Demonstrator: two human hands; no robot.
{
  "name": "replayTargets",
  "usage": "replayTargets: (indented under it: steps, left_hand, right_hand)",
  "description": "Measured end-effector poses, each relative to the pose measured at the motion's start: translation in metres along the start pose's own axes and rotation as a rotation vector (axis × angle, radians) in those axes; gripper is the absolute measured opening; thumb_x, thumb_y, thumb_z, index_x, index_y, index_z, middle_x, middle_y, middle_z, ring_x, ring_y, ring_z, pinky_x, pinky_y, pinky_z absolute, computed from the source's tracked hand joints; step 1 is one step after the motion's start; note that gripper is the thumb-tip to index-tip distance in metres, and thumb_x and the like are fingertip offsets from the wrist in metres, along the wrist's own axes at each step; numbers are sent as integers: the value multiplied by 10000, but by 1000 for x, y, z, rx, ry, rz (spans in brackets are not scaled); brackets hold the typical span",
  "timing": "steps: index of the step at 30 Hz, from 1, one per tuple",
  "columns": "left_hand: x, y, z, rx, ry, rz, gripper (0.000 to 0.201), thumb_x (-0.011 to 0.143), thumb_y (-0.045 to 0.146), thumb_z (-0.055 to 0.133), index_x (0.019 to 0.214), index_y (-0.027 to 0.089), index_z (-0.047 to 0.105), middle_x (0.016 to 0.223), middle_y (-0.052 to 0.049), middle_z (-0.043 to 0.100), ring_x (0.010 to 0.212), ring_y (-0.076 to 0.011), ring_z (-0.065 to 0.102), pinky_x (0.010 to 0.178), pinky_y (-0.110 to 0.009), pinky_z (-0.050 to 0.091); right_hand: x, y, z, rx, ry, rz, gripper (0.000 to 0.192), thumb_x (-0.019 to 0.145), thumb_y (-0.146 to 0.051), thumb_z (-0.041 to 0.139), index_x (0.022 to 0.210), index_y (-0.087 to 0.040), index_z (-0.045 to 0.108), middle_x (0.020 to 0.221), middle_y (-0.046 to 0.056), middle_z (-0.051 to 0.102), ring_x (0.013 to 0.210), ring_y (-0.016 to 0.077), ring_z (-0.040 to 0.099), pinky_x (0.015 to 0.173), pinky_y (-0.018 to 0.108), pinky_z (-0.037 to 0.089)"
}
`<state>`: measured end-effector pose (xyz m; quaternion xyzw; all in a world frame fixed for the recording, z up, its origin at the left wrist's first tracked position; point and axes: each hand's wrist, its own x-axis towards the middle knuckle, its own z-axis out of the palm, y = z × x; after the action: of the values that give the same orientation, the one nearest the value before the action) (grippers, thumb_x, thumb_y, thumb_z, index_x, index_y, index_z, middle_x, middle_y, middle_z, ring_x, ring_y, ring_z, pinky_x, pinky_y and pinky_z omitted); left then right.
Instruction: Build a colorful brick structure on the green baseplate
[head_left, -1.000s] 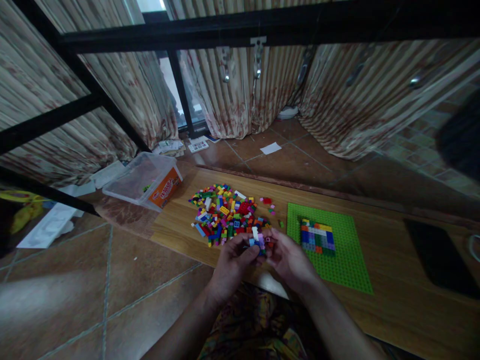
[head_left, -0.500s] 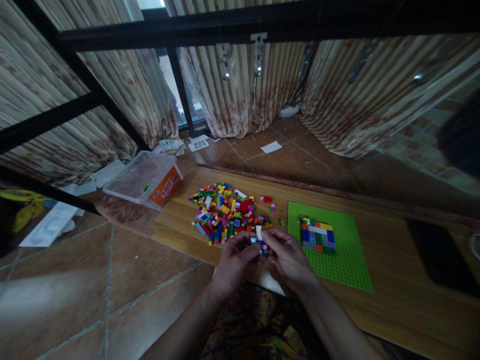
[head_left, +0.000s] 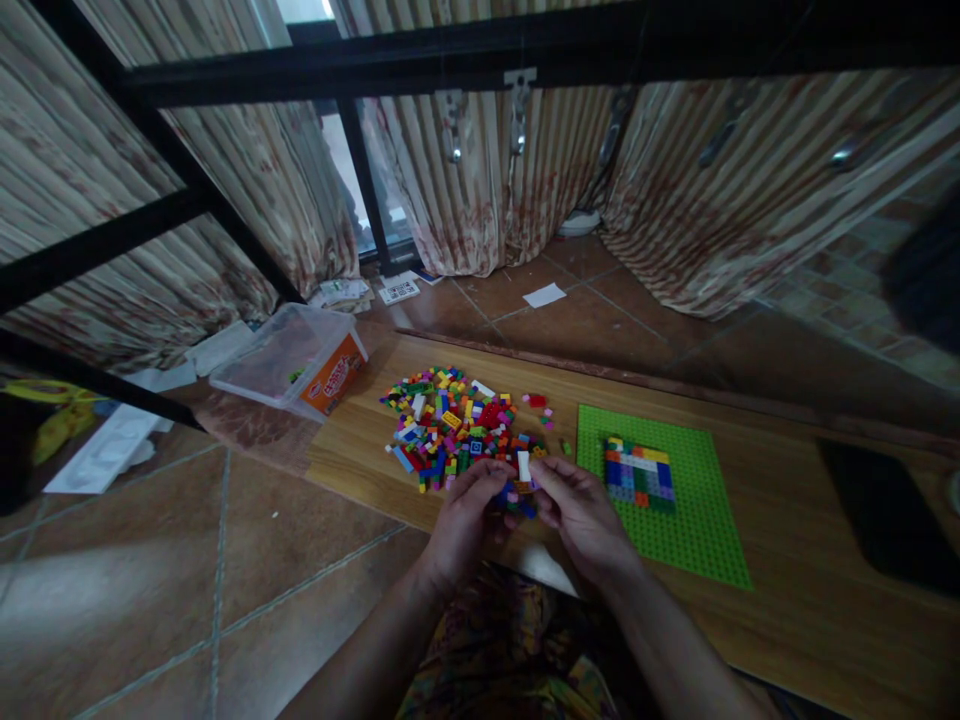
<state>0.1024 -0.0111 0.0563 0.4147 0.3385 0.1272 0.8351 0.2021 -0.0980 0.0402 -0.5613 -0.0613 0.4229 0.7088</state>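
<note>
**Two hands pinch a small cluster of bricks at the near edge of the board**

The left hand (head_left: 466, 520) and the right hand (head_left: 581, 515) meet just in front of the brick pile (head_left: 457, 430), both closed around a small cluster of bricks (head_left: 520, 488) held between them. The left hand's fingers curl over the cluster's left side; the right hand's thumb and forefinger pinch its right side. A white brick (head_left: 523, 465) stands upright out of the top of the cluster, with blue and dark pieces showing under it; how the pieces are joined is too small to tell. The cluster is lifted clear of the wooden board (head_left: 787, 600), just on the near side of the pile.

The pile is a loose spread of many colours, red, yellow, blue, green and white, lying on the left part of the board. A few stray bricks, one red and one green, lie at the pile's right edge, between it and the green baseplate (head_left: 697, 520). The baseplate lies flat on the board to the right of the pile, just beside the right hand. On its far left part sits a low block of bricks (head_left: 637, 472), built in rows of blue, grey, white, green, orange and yellow.

Left of the pile and a little farther away, off the board's corner, a clear plastic tub (head_left: 289, 360) with an orange label rests tilted on the tiled floor (head_left: 150, 600). Far to the right of the pile, past the baseplate, a dark flat thing (head_left: 877, 510) lies on the board. Behind the pile hang striped curtains (head_left: 487, 190), crossed by black bars (head_left: 480, 55).
</note>
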Motion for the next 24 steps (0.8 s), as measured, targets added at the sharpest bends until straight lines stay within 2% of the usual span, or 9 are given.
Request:
replayTargets:
  steps: [3, 7, 12, 16, 18, 21, 24]
  left_hand:
    - [4, 1, 1, 137, 20, 60, 392, 745, 548, 642, 768, 165, 564, 570, 46, 506, 429, -55, 397, 408, -192, 257]
    - [8, 2, 2, 274, 11, 124, 384, 720, 528, 688, 716, 168, 554, 501, 73, 431, 427, -45, 318, 417, -196, 210]
    - [7, 3, 2, 269, 6, 145, 368, 749, 513, 663, 687, 172, 539, 490, 76, 412, 431, -44, 302, 436, -200, 221]
    - [9, 1, -1, 213, -19, 108, 377, 747, 526, 656, 697, 172, 536, 534, 59, 467, 439, -47, 342, 437, -193, 245]
    - [12, 1, -4, 189, 24, 93, 375, 744, 526, 653, 699, 172, 536, 552, 49, 489, 444, -51, 367, 429, -188, 256]
    - [18, 2, -8, 145, 156, 89, 362, 708, 499, 683, 697, 175, 521, 549, 51, 501, 433, -47, 366, 418, -175, 251]
    - [23, 5, -10, 157, 223, 107, 360, 677, 477, 700, 665, 175, 506, 517, 60, 487, 411, -43, 354, 404, -169, 231]
  right_hand:
    - [-1, -2, 0, -105, -10, -10, 371, 617, -512, 792, 674, -181, 633, 468, -81, 411, 423, 48, 298, 392, 191, 192]
    - [-5, -6, 5, -173, -31, 8, 399, 609, -542, 785, 665, -177, 633, 441, -82, 399, 413, 48, 297, 395, 196, 190]
    - [-9, -5, 7, -21, -51, 68, 352, 588, -473, 818, 672, -183, 637, 500, -73, 452, 433, 46, 316, 395, 188, 201]
    - [-9, -5, 4, 136, -95, 116, 298, 615, -405, 813, 683, -174, 638, 573, -56, 506, 470, 45, 347, 402, 182, 217]
    - [-6, -7, 3, 197, -86, 115, 280, 645, -397, 788, 701, -169, 636, 615, -44, 540, 488, 46, 377, 409, 179, 239]
    - [6, -11, 3, 216, -33, 94, 272, 654, -395, 749, 764, -174, 636, 680, -18, 608, 509, 64, 442, 415, 184, 286]
    - [27, -14, 5, 67, 3, 9, 242, 664, -378, 689, 797, -186, 627, 695, -8, 631, 513, 90, 485, 416, 197, 318]
